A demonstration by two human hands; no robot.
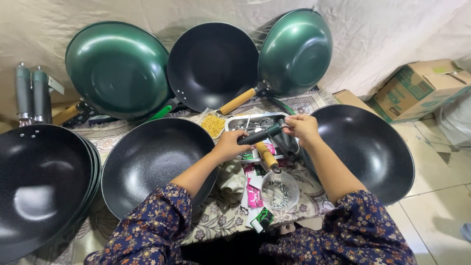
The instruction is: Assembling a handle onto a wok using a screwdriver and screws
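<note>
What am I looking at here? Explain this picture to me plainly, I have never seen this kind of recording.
There is no machine. One camera sits on a person's head and looks down at their own two bare hands. The left hand and the right hand both grip a dark pan handle over a metal tray of parts. Around them, on a patterned cloth, lie black woks and green woks. A clear bowl of small screws sits near the knees, a bag of yellow bits by the tray, and cardboard boxes on the right.

Both forearms reach up from the lower frame toward centre. Left hand [228, 145] curls in a closed grip; right hand [302, 128], just right of it, pinches, wrist bent.
</note>
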